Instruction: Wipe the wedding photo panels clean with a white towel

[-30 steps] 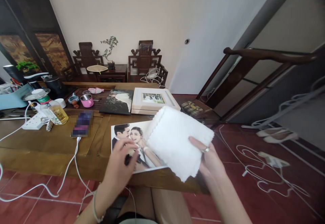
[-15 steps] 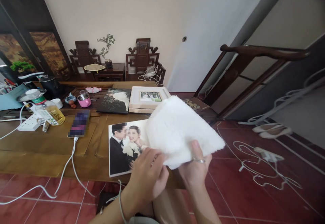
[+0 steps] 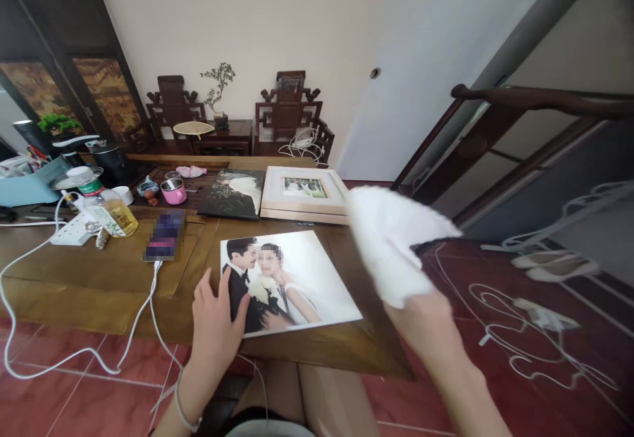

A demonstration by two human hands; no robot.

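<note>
A large wedding photo print lies flat near the front edge of the wooden table. My left hand rests flat on the print's lower left corner, fingers spread. Off the table's right end, my right hand grips a folded white cloth and holds it up; the cloth hides most of the fingers.
Behind the print lie a white framed photo box and a dark photo album. A phone on a white cable, a bottle, a power strip and a pink cup sit left. Cables lie across the red floor, stair railing at right.
My left hand let go of the cloth and came down onto the print's corner. My right hand carried the cloth to the right, off the print, which now shows whole.
</note>
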